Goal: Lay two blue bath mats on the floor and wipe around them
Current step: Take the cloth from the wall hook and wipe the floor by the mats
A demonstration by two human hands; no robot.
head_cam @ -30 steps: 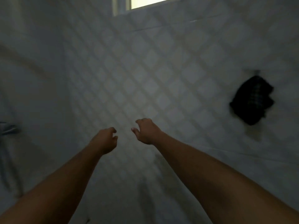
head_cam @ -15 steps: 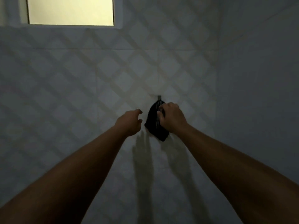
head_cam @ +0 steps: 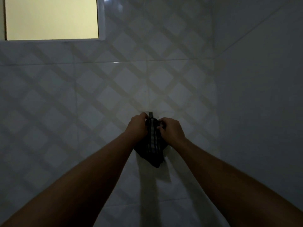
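A dark cloth with pale stripes [head_cam: 153, 149] hangs from a small wall hook [head_cam: 150, 114] on the tiled wall, in dim light. My left hand [head_cam: 138, 126] grips the cloth's upper left edge just below the hook. My right hand [head_cam: 170, 130] pinches its upper right edge. Both arms reach straight forward. No blue bath mats and no floor are in view.
A frosted window [head_cam: 51, 18] glows at the upper left. The tiled wall [head_cam: 82, 95] with a diamond pattern faces me, and a plain side wall [head_cam: 262, 95] meets it in a corner on the right.
The view has swung right onto the cloth. My right hand took hold of it first, and now my left hand has joined it at the top by the hook.
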